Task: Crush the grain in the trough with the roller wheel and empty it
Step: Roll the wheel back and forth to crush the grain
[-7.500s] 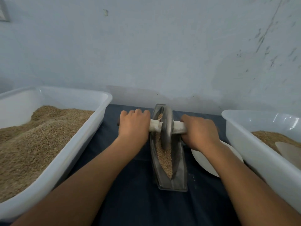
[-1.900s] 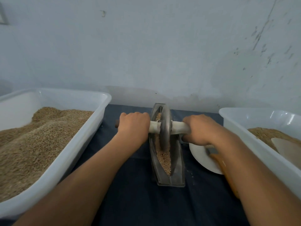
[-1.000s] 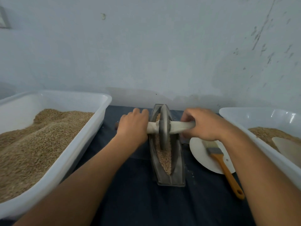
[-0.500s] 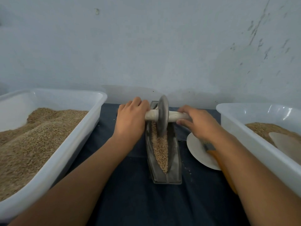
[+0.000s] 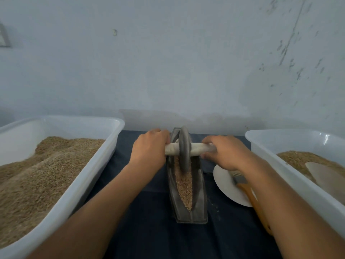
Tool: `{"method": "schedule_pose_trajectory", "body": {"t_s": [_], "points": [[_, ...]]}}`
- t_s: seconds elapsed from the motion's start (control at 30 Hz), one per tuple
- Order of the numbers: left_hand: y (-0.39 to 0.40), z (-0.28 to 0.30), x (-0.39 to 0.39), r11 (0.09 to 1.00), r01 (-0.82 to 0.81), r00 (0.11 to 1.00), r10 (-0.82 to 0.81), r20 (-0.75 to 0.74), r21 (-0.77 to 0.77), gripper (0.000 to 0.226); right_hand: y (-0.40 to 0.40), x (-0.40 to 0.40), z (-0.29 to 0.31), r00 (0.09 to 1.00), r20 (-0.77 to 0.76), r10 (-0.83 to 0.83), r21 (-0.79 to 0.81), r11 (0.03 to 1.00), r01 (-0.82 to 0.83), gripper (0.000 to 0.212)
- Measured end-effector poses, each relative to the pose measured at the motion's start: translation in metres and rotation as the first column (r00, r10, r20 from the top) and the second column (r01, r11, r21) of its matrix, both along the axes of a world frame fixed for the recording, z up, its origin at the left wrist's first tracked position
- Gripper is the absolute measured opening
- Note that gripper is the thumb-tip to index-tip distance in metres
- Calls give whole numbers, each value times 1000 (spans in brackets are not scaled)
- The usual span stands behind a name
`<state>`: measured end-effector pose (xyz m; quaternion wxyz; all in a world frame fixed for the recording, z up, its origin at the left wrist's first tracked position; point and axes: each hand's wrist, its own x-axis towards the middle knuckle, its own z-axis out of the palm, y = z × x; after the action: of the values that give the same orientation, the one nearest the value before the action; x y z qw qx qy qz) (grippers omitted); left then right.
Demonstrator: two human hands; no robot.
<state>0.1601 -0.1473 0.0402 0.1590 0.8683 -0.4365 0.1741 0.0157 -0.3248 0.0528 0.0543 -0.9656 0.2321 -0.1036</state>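
Head view — left hand [image 5: 149,148] and right hand [image 5: 226,152] grip the roller wheel [image 5: 184,146] axle.

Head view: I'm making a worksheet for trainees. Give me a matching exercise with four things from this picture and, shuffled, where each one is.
Things:
1. roller wheel
2. brush
3. fuller tub
4. scoop

Places:
A. on the white plate
B. far left of the table
C. in the right tub, on the grain
D. standing in the trough, its handle gripped by both hands

Pairs: 1-D, 2-A, 3-B, 4-C
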Motion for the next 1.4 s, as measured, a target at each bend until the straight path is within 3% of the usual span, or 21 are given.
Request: {"method": "schedule_pose_trajectory", "body": {"t_s": [0.27,0.43,0.67,0.93,1.13,1.4], "points": [[14,31,-30,920,-52,996,20,87,387,27,25,-19,35,965,-261,1,38,999,9,37],[24,46,-47,878,-17,998,-14,61,479,33,40,-35,55,922,-386,11,23,1000,-3,34],[31,47,-46,864,-3,1000,14,-19,504,39,46,-37,62,936,-351,24,36,999,-12,41],[16,35,-32,946,-29,999,15,46,323,23,13,-28,40,951,-298,80,104,993,-51,23],[3,8,-13,996,-25,1000,25,3,86,26,-3,-9,10,1000,4,17,99,995,-17,33],[-6,-19,7,996,68,992,-60,114,-62,30,3,12,-15,967,247,-59,-171,980,103,27]]}}
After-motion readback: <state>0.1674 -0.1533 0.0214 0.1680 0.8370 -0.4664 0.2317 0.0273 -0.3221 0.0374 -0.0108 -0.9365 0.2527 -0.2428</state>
